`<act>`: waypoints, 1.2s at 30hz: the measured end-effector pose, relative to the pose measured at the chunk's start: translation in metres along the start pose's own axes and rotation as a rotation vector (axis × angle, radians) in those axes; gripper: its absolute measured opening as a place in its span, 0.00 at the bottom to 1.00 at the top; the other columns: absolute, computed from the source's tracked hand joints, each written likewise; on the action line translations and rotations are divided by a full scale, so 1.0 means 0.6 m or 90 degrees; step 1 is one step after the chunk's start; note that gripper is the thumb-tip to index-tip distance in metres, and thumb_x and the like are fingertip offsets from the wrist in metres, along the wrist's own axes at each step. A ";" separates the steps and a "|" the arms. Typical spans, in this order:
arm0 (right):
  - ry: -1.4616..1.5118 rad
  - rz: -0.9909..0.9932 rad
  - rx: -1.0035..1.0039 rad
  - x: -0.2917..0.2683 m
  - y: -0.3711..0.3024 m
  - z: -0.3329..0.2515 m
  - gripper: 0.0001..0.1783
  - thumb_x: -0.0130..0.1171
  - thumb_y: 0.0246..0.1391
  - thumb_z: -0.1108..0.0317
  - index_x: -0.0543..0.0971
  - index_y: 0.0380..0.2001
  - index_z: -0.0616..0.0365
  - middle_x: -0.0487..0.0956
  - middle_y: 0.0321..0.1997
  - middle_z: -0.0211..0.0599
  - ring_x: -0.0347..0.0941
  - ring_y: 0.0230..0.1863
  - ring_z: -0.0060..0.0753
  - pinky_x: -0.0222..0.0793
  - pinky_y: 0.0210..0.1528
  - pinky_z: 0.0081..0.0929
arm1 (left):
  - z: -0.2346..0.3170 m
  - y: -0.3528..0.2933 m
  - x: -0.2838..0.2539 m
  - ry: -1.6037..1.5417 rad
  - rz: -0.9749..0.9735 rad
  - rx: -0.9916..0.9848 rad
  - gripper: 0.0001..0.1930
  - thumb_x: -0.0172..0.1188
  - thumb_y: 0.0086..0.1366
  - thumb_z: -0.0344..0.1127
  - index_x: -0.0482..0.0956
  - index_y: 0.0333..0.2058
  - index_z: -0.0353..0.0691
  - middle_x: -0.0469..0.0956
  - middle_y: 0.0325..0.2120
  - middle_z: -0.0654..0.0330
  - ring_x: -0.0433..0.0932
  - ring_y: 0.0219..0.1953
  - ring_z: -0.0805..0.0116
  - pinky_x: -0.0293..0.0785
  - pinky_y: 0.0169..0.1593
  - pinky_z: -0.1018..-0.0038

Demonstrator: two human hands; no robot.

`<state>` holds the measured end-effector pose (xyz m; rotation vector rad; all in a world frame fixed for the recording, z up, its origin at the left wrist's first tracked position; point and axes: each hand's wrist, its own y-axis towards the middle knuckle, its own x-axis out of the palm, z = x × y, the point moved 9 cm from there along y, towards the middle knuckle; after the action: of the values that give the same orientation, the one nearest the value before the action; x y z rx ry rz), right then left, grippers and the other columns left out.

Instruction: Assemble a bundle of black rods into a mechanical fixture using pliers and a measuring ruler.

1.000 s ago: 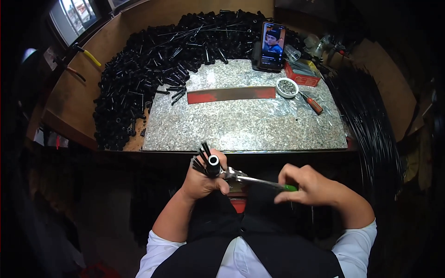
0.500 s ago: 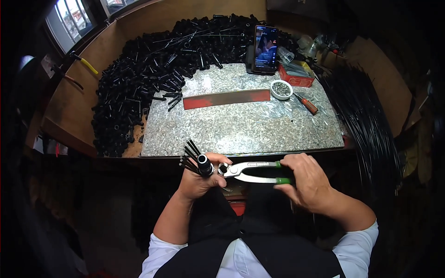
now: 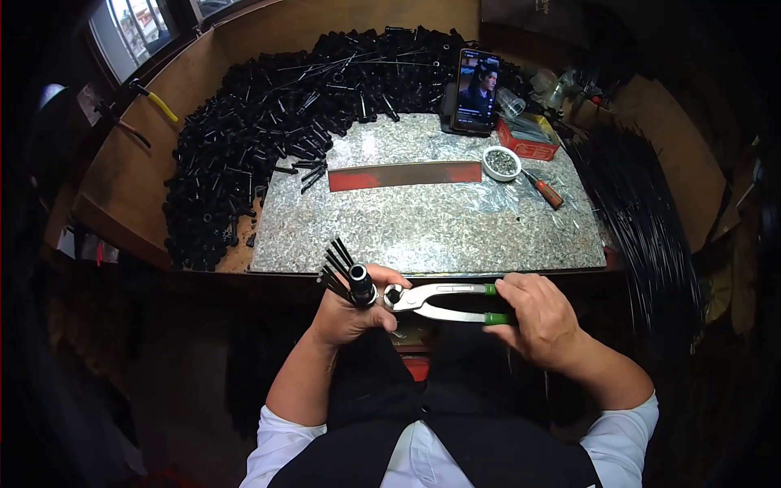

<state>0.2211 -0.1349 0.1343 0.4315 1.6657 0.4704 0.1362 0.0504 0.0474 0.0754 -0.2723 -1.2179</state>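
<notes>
My left hand point(image 3: 346, 313) is closed around a black tubular fitting point(image 3: 360, 285), its round open end facing up. Several thin black rods point(image 3: 335, 264) fan out beside the fitting from the same hand. In my right hand point(image 3: 538, 313) is a pair of pincers point(image 3: 439, 302) with silver jaws and green grips. Its handles stand apart between my fingers and thumb. The jaws meet the side of the fitting, next to my left thumb and forefinger. What exactly they bite on is too small to tell.
Beyond my hands lies a speckled stone slab point(image 3: 390, 232) bearing a red-brown strip point(image 3: 407, 176), a white bowl point(image 3: 501, 163) of small metal pieces and a screwdriver point(image 3: 547, 193). A phone point(image 3: 477, 91) stands behind. Black fittings point(image 3: 236, 154) heap at left; long black rods point(image 3: 643, 220) lie right.
The bench and everything on it sit slightly farther right in view. My hands, the pincers and the fitting keep nearly the same places. The phone's picture has changed.
</notes>
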 end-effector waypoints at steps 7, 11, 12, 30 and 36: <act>0.801 -0.632 0.555 0.135 -0.093 0.015 0.10 0.60 0.54 0.67 0.73 0.33 0.62 0.77 0.22 0.36 0.76 0.22 0.22 0.72 0.26 0.23 | -0.015 0.009 0.021 -0.034 -0.083 -0.058 0.32 0.78 0.32 0.48 0.80 0.36 0.35 0.79 0.33 0.62 0.74 0.34 0.75 0.69 0.38 0.78; 0.293 -0.312 0.181 0.095 -0.021 0.028 0.26 0.68 0.41 0.67 0.67 0.41 0.61 0.73 0.28 0.40 0.74 0.26 0.41 0.68 0.27 0.36 | -0.020 0.012 0.014 -0.029 -0.038 -0.062 0.28 0.79 0.34 0.39 0.80 0.36 0.34 0.78 0.32 0.62 0.75 0.37 0.74 0.70 0.41 0.76; 0.223 -0.318 0.144 0.100 -0.026 0.030 0.33 0.65 0.37 0.73 0.63 0.49 0.62 0.69 0.36 0.44 0.71 0.35 0.50 0.68 0.35 0.40 | -0.016 0.015 0.021 -0.034 -0.055 -0.032 0.28 0.79 0.35 0.35 0.79 0.37 0.34 0.77 0.33 0.62 0.74 0.36 0.74 0.70 0.42 0.76; 0.366 -0.344 0.211 0.147 -0.015 0.044 0.20 0.54 0.43 0.79 0.67 0.43 0.63 0.71 0.36 0.51 0.71 0.38 0.55 0.68 0.39 0.42 | -0.029 0.014 0.029 -0.089 -0.008 -0.017 0.34 0.76 0.35 0.55 0.73 0.34 0.36 0.68 0.24 0.71 0.63 0.24 0.85 0.57 0.28 0.84; 0.312 -0.299 0.226 0.163 -0.022 0.060 0.12 0.60 0.49 0.72 0.69 0.35 0.60 0.73 0.28 0.47 0.73 0.29 0.52 0.68 0.30 0.39 | -0.038 0.007 0.019 -0.094 0.045 0.009 0.33 0.74 0.40 0.55 0.72 0.35 0.36 0.67 0.26 0.71 0.64 0.26 0.85 0.59 0.30 0.85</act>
<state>0.2430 -0.0919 0.0408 0.1693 2.2602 -0.0855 0.1494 0.0396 0.0283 -0.0125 -0.4099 -1.1534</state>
